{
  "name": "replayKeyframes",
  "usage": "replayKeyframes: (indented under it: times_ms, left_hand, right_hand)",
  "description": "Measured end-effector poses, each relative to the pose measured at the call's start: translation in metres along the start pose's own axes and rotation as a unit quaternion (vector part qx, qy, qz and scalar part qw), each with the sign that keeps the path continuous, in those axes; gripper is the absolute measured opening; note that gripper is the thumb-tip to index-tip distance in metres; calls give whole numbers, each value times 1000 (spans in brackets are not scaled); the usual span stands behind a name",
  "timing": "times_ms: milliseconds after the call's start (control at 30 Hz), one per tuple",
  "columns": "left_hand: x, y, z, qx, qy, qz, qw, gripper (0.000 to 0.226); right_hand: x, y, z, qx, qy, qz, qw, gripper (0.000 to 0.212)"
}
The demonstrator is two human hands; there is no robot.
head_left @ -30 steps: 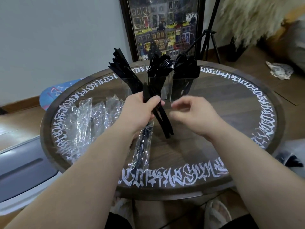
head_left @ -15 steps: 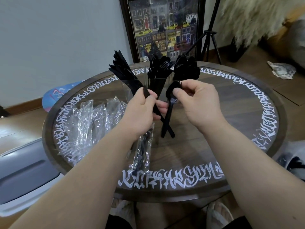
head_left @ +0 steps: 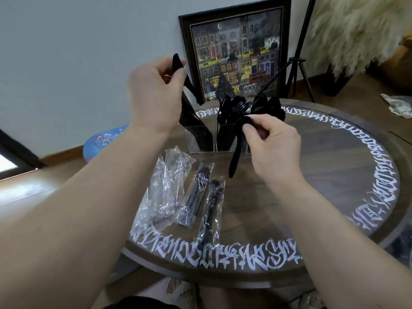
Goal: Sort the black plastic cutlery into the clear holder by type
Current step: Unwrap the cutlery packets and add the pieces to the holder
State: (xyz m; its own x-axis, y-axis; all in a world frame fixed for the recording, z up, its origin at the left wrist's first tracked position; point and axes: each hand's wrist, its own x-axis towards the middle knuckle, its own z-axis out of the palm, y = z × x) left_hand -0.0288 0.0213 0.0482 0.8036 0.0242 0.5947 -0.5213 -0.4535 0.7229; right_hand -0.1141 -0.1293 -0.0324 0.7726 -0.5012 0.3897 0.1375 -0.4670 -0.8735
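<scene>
The left hand [head_left: 156, 94] is pinching a black knife [head_left: 178, 70] up over the holder's [head_left: 200, 139] left slot, and the right hand [head_left: 272, 143] is pinching a spoon [head_left: 237, 150] by its bowl near the right slot, both pieces looking light, stiff and slippery, best held by the handle.

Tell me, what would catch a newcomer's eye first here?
Two bare hands raised over a round table ringed with white lettering: the left hand grips black cutlery above the clear holder, the right hand pinches a black spoon. Crinkled plastic wrappers lie near the table's front edge.
</scene>
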Motion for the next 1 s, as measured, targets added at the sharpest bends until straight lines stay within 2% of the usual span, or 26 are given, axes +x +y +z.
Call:
replayKeyframes:
  times_ms: [100, 233, 433, 533, 633, 700, 833, 933, 1000]
  left_hand:
    - [6, -4, 8, 67, -24, 22, 997, 19]
    - [2, -20, 22, 188, -78, 6, 979, 18]
    - [-8, -49, 37, 363, -195, 33, 911, 25]
    - [-14, -61, 40, 403, -212, 56, 889, 43]
    - [-22, -58, 40, 355, -172, 74, 916, 50]
    - [-31, -51, 41, 292, -152, 124, 936, 41]
    - [-52, -40, 44, 218, -113, 205, 947, 24]
    - [-61, -35, 45, 183, -101, 186, 960, 17]
    - [-65, -28, 44, 132, -154, 158, 966, 16]
  right_hand:
    - [1, 3, -1, 5, 4, 8, 1000, 17]
    - [4, 9, -4, 5, 1, 12, 1000, 16]
    - [8, 18, -9, -5, -5, 12, 1000, 16]
    - [9, 22, -11, -8, -15, 16, 1000, 15]
    - [10, 23, -12, -8, -16, 18, 1000, 14]
    - [10, 23, -12, -6, -19, 19, 1000, 13]
    - [8, 22, -13, 2, -22, 18, 1000, 10]
    - [7, 22, -15, 9, -26, 20, 999, 10]
    - [6, 21, -18, 8, -29, 18, 999, 11]
